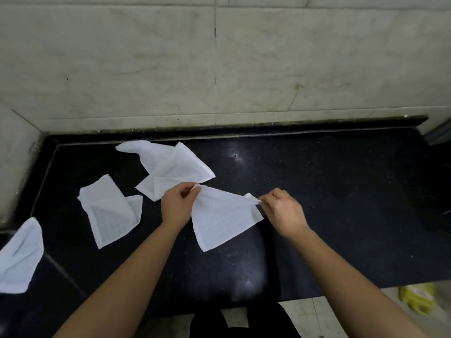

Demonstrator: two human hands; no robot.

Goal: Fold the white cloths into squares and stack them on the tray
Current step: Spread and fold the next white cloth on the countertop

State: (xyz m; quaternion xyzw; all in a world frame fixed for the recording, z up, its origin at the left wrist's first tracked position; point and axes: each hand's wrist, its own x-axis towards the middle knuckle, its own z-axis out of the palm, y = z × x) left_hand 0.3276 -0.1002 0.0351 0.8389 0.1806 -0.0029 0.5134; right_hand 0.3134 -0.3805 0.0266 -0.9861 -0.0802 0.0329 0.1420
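Left hand [177, 206] pinches one upper corner of a thin white textured cloth [224, 220]; right hand [283, 211] pinches the opposite corner. Cloth hangs taut between them, over the glossy black stone bench [341, 191]. Left of this cloth: three rumpled white cloths [174, 167] on bench.

place: prob. home kitchen | black stone counter [317, 191] | marble wall tiles [219, 57] | tiled floor [305, 313]

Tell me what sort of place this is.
Likely a home kitchen or utility counter: a polished black stone countertop backs onto a pale marble-tiled wall, with tiled floor below. The left hand and right hand pinch a white cloth over it.
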